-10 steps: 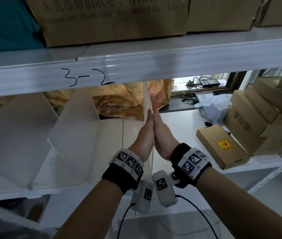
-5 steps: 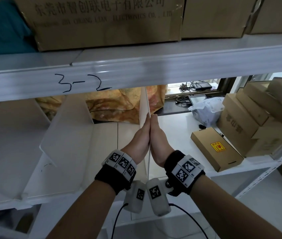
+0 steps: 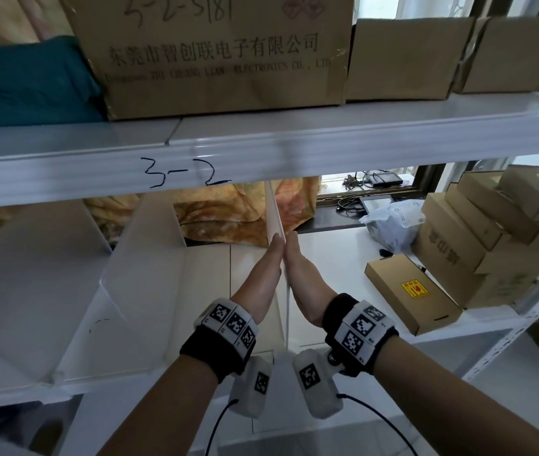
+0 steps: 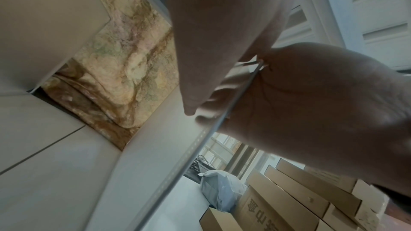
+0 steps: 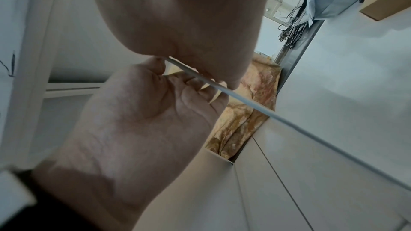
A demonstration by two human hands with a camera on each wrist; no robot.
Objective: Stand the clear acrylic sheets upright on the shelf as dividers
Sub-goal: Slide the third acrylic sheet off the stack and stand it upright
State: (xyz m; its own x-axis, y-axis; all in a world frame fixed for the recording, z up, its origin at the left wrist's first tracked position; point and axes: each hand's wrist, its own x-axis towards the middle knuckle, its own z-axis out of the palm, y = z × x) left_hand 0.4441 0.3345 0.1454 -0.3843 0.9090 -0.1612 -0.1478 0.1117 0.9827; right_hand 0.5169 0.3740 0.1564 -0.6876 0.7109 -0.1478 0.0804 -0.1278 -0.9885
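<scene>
Nearest, at 6 o'clock in the head view, two forearms with black wristbands and coded marker blocks reach forward. The left hand (image 3: 263, 274) and the right hand (image 3: 304, 278) stand palm to palm with the acrylic sheet (image 3: 274, 215) sandwiched between them. Each grip is flat: straight fingers press the sheet's faces from either side, not curling round it. The wrist views show the same, the sheet's thin edge (image 4: 195, 147) running between the two palms, with the right hand's fingers (image 5: 198, 83) lying against it.

The sheet stands upright, edge-on to the camera, on the white shelf (image 3: 327, 258), its top going up behind the beam (image 3: 261, 159) marked "3-2" at 12 o'clock. From the hands, at 9 o'clock, two more frosted sheets (image 3: 149, 258) stand on the same shelf, both leaning to the left rather than upright.

At 3 o'clock a flat brown box with a yellow label (image 3: 413, 292) lies on the shelf, well apart from the hands. Beyond it, at 2 o'clock, a stack of cardboard boxes (image 3: 492, 232) rises, with a grey plastic bag (image 3: 393, 222) just beside it.

Farther back, at 12 o'clock, a patterned yellow cloth (image 3: 228, 215) shows behind the sheet. On the upper level a large printed carton (image 3: 215, 54) sits with a teal bundle (image 3: 24, 83) to its left and plain cartons (image 3: 406, 57) to its right.
</scene>
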